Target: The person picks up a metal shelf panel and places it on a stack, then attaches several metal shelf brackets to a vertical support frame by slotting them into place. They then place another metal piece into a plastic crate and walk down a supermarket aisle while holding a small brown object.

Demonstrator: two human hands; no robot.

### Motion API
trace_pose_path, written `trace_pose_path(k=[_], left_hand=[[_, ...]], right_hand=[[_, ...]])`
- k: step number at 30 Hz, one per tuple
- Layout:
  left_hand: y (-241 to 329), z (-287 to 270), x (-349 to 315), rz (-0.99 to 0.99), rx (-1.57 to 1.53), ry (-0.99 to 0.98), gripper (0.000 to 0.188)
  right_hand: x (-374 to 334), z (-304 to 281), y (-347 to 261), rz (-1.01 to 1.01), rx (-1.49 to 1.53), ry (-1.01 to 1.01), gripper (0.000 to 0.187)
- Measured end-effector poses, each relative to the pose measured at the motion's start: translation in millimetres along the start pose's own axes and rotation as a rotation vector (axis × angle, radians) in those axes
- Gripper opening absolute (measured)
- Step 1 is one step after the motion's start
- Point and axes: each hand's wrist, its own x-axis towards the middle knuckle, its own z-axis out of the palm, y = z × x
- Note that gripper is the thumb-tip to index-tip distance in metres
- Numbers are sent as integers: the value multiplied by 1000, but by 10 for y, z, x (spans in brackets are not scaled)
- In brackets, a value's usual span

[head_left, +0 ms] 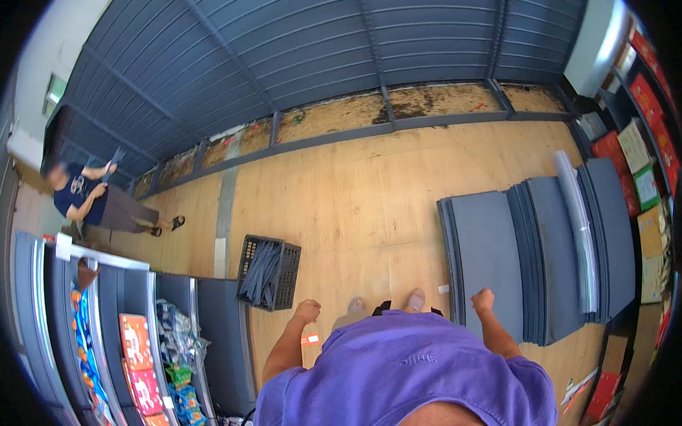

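Note:
My left hand [307, 311] hangs beside my body with its fingers curled and nothing visible in them. The nearest thing to it is a black plastic crate [286, 275] on the floor, filled with long dark grey strips [261, 274]. My right hand [483, 300] is closed in a fist, held over the near end of a stack of flat grey panels [486, 244]. I cannot make out anything in that fist. More stacked grey panels [556, 243] stand further right, with a bundle of long pale strips [577, 229] lying on top.
At the far left a person [86, 193] stands holding grey strips. A grey shelf unit [151, 281] with colourful packages is at the lower left. Tall grey shelving [324, 47] runs along the back. Boxes [632, 148] line the right side. Wooden-looking floor [342, 190] lies between.

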Motion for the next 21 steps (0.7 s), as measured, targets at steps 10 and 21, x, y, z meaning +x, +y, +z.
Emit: trace_pose_path(k=[10, 21], left_hand=[[-1362, 302, 110, 60, -53, 30, 32], [-2783, 784, 142, 273, 685, -239, 17]], right_hand=[[-851, 327, -1128, -271, -237, -171, 40], [-1359, 868, -1563, -409, -432, -12, 12]])
